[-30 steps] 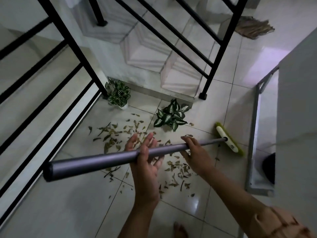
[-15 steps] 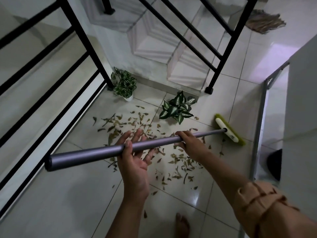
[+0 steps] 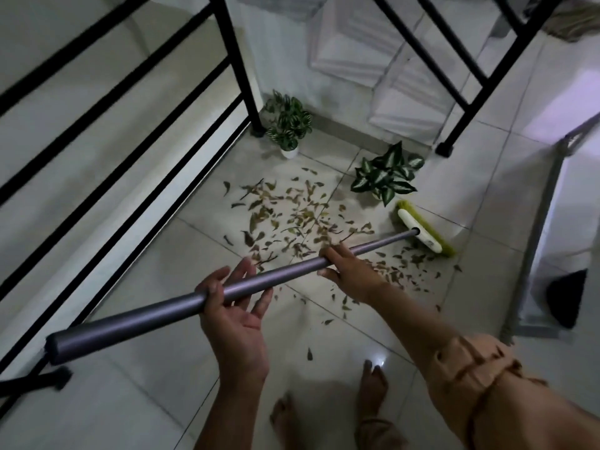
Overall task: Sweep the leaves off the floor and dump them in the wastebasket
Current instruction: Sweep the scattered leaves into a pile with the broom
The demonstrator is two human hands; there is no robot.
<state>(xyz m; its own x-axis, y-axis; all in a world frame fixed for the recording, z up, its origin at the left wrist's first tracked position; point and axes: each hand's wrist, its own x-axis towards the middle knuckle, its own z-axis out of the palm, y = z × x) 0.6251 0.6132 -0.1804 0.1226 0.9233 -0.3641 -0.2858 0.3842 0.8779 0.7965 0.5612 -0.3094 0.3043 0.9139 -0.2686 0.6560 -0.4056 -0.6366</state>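
Dry leaves lie scattered over the pale floor tiles in front of me. The broom's grey handle runs from lower left to its white head with green bristles, which rests on the floor at the right edge of the leaves. My left hand holds the handle from below, thumb over it and fingers spread. Farther along, my right hand grips the handle from above. A dark rounded object, perhaps the wastebasket, shows behind the metal frame at the right.
Two small potted plants stand beyond the leaves. Black railings fence the left side and the stairs behind. A metal frame borders the right. My bare feet are on the tiles below.
The view has tilted down and my feet now show. The broom head has come in toward the leaves, just below the right plant. Both hands keep hold of the handle.
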